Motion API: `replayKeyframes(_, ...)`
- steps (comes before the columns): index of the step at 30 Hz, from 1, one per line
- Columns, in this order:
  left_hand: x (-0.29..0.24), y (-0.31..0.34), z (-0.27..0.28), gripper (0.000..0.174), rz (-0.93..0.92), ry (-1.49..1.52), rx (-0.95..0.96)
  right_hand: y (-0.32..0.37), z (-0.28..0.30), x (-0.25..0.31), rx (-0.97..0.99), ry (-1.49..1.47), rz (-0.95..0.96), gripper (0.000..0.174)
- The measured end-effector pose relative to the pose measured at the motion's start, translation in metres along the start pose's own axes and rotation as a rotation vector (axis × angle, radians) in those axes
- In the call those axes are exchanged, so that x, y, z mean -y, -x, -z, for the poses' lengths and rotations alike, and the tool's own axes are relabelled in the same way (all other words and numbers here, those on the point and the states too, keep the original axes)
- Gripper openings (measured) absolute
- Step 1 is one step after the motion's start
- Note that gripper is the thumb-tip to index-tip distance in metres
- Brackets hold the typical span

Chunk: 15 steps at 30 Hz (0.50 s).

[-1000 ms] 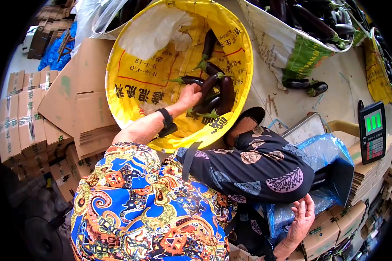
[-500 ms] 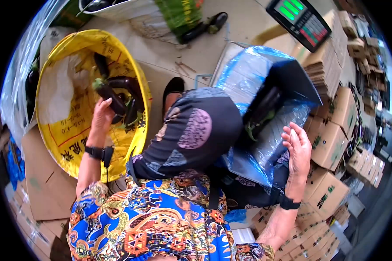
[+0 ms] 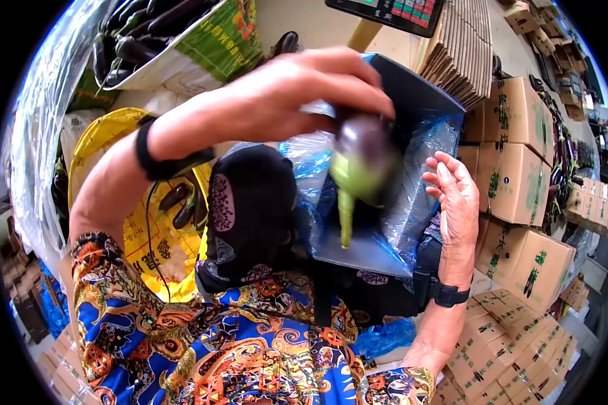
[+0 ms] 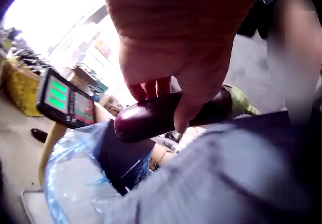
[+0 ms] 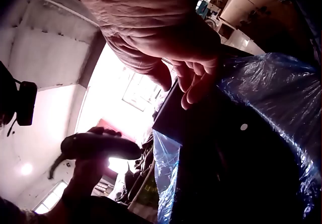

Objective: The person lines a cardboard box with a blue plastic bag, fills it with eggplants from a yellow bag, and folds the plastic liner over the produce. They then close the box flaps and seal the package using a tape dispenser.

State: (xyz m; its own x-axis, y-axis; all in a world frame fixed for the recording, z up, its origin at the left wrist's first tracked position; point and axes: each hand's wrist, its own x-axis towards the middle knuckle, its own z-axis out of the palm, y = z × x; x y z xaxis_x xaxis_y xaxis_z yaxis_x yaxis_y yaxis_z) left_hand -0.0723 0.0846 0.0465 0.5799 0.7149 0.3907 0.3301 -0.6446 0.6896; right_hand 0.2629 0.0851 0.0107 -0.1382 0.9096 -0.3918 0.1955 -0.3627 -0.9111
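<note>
Yellow sack (image 3: 105, 135), plastic-lined dark box (image 3: 412, 84), a raised eggplant (image 3: 366, 150)
The sack holds smaller-looking eggplants (image 3: 174, 196); the left hand (image 3: 304, 91) clamps fingers and thumb round the raised one, seen against the box's opening; the right hand (image 3: 454, 206), fingers loosely bent, is beside the liner (image 3: 419, 182).
</note>
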Motion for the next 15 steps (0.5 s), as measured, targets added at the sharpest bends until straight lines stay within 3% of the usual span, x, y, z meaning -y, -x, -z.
replayKeyframes(2,0.01,-0.04,-0.029,0.042,-0.279,-0.201,0.133,0.004,-0.001,0.007,-0.04,-0.004,0.034,0.033)
replayKeyframes(6,0.042,-0.089,-0.098,0.023,-0.539,-0.421,0.345,0.009,-0.002,0.017,-0.067,-0.001,0.081,0.031)
replayKeyframes(9,0.083,-0.097,-0.145,0.012,-0.564,-0.593,0.413,0.01,-0.001,0.02,-0.068,0.016,0.114,0.029)
replayKeyframes(11,0.116,-0.087,-0.173,0.012,-0.45,-0.424,0.317,0.011,0.001,0.02,-0.073,0.044,0.134,0.028)
replayKeyframes(12,0.112,-0.083,-0.17,0.02,-0.276,-0.294,0.382,0.012,0.001,0.022,-0.084,0.062,0.144,0.027)
replayKeyframes(15,0.115,-0.082,-0.172,0.021,-0.241,-0.308,0.409,0.013,0.001,0.023,-0.079,0.107,0.137,0.027)
